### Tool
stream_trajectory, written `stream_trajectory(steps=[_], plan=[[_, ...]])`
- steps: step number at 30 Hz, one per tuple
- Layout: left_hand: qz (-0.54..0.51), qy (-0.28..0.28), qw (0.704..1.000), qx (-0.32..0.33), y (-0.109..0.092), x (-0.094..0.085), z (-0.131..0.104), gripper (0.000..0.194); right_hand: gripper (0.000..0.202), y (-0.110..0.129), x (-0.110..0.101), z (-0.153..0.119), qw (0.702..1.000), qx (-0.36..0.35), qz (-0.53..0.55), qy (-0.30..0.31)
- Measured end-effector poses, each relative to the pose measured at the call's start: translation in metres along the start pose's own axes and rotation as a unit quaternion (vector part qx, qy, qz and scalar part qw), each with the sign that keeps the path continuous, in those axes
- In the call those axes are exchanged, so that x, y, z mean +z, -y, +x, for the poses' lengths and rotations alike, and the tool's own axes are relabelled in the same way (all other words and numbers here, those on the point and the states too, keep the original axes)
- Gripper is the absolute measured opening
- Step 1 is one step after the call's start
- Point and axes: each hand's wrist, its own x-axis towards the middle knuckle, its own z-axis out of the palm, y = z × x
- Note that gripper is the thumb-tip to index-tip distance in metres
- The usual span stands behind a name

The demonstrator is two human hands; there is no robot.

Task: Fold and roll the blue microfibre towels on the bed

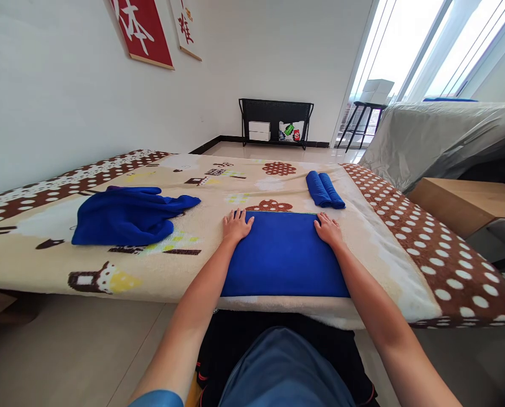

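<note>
A blue towel (284,254) lies flat as a neat rectangle at the front edge of the blanket-covered surface. On its far left corner rests my left hand (237,225), fingers stretched out. My right hand (327,228) lies on the far right corner, its fingers likewise extended. Beyond my right hand are two rolled blue towels (325,190), side by side. To the left of my left hand sits a crumpled blue towel (125,217) in a loose heap.
The cream patterned blanket (218,265) has a brown polka-dot border (456,271). A cardboard box (464,203) stands at the right, near furniture under plastic sheeting (443,135). Against the back wall is a black rack (275,110); a stool (365,121) stands by the window.
</note>
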Motion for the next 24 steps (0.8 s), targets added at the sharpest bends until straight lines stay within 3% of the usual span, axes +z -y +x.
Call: stream_trajectory(steps=[4, 7, 9, 12, 14, 16, 19, 24], plan=[[0.008, -0.008, 1.0, -0.007, -0.005, -0.009, -0.005, 0.068, 0.054, 0.005, -0.012, -0.006, 1.0, -0.004, -0.003, -0.013], [0.018, -0.013, 1.0, -0.003, -0.019, -0.017, -0.026, 0.063, 0.056, 0.02, -0.023, -0.025, 0.999, -0.019, -0.006, -0.038], [0.016, -0.001, 0.999, 0.044, -0.032, -0.02, -0.054, 0.06, 0.055, 0.033, -0.026, -0.05, 0.997, -0.06, -0.006, -0.041], [-0.01, 0.026, 0.982, 0.185, -0.047, -0.019, -0.107, 0.058, 0.053, 0.046, -0.023, -0.1, 0.984, -0.176, 0.008, -0.001], [-0.034, -0.002, 0.969, 0.244, -0.045, -0.017, -0.14, 0.058, 0.054, 0.041, -0.018, -0.132, 0.972, -0.234, 0.033, 0.005], [-0.046, -0.053, 0.973, 0.219, -0.03, -0.015, -0.164, 0.057, 0.054, 0.025, -0.015, -0.158, 0.972, -0.224, 0.058, -0.035], [-0.049, -0.111, 0.975, 0.188, 0.01, -0.014, -0.185, 0.052, 0.049, -0.009, -0.016, -0.186, 0.972, -0.203, 0.081, -0.092], [-0.068, -0.127, 0.933, 0.331, 0.076, -0.019, -0.209, 0.05, 0.047, -0.055, -0.028, -0.219, 0.958, -0.248, 0.116, -0.087]])
